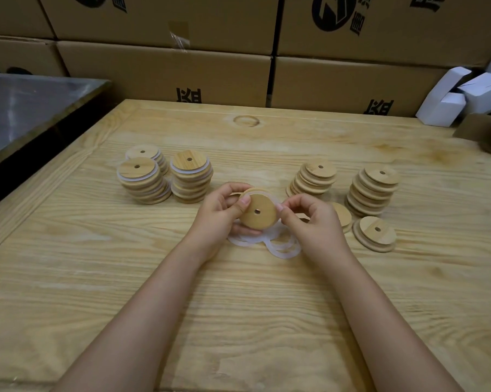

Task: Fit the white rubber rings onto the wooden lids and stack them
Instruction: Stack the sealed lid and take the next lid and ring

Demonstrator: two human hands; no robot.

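Note:
My left hand (221, 213) grips a round wooden lid (259, 212) with a centre hole, tilted toward me above the table. A white rubber ring (262, 191) sits around the lid's upper rim. My right hand (309, 219) pinches the ring at the lid's right edge. Loose white rings (281, 244) lie on the table just beneath both hands. Three stacks of lids with white rings (165, 176) stand at the left. Two stacks of bare lids (371, 190) stand at the right, with single lids (375, 233) beside them.
The wooden table (238, 306) stretches toward me. Cardboard boxes (182, 72) form a wall behind it. Small white cartons (465, 94) are piled at the back right. A metal surface (26, 108) adjoins the table at the left.

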